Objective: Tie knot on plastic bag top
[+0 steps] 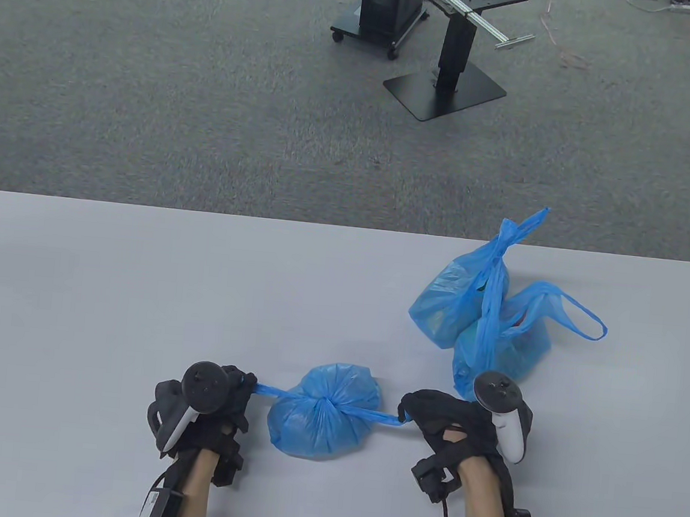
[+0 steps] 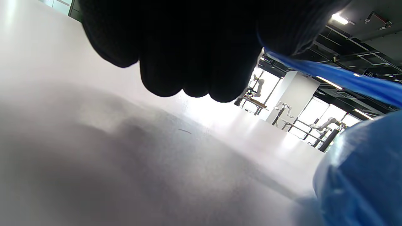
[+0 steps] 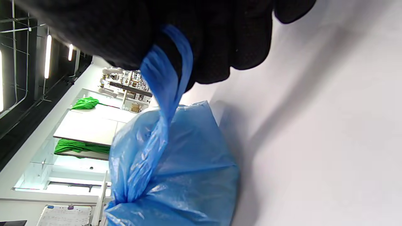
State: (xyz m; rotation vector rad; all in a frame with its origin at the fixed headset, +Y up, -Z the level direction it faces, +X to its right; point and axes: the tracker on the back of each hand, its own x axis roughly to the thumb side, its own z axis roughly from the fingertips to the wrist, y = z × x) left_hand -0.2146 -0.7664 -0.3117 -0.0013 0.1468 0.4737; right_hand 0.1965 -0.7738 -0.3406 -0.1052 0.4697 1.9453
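A filled blue plastic bag (image 1: 322,416) lies on the white table (image 1: 137,288) near its front edge, its top gathered into a knot (image 1: 325,403) at the middle. My left hand (image 1: 237,391) grips the bag's left handle strip (image 1: 270,391), which is stretched taut; the strip shows in the left wrist view (image 2: 345,78) too. My right hand (image 1: 422,413) grips the right handle strip (image 1: 382,418), also taut. In the right wrist view the strip (image 3: 166,81) runs from my closed fingers (image 3: 220,40) down to the bag (image 3: 176,175).
Two more blue bags (image 1: 479,306) with loose handles stand at the table's right, just beyond my right hand. A black stand (image 1: 449,68) and a cart are on the carpet beyond the table.
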